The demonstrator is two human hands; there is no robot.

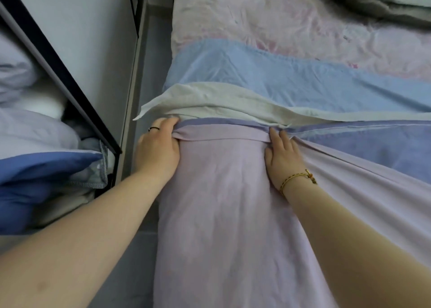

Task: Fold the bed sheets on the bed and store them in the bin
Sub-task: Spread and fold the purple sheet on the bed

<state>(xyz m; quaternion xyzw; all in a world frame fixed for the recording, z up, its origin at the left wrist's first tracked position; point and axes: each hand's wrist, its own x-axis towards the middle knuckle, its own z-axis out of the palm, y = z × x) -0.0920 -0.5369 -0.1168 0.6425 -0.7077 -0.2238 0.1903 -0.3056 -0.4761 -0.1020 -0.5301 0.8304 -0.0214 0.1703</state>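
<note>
A lilac sheet (217, 202) lies over the near edge of the bed (175, 41) and hangs down toward the person. Its top part is folded over, and a darker purple strip (363, 142) of it shows along the fold and runs off to the right.

The left hand (158, 149) is at the left end of the fold. Its fingers are curled round a bunch of the lilac sheet and grip it tight. There is a thin ring (154, 128) on one finger.

The right hand (282, 156) is at the right side of the fold. It lies on the lilac sheet with its fingers fairly straight and close together, and the tips touch the purple strip. I cannot tell if the thumb pinches the cloth. A gold bracelet (295, 179) sits on that wrist.

Just behind the fold lies a pale green sheet (210, 97), and one corner of it sticks out past the left edge of the bed. Behind that lies a light blue sheet (268, 74). Farther back, the bed has a pink flowery cover (268, 20). A grey blanket (384, 2) is at the far right corner.

The bin (70, 81) stands on the left, just beside the bed, with a dark rim. Inside it are soft folded things, and a blue one (44, 167) is on top near the front. A strip of grey floor (144, 79) runs between the bin and the bed
</note>
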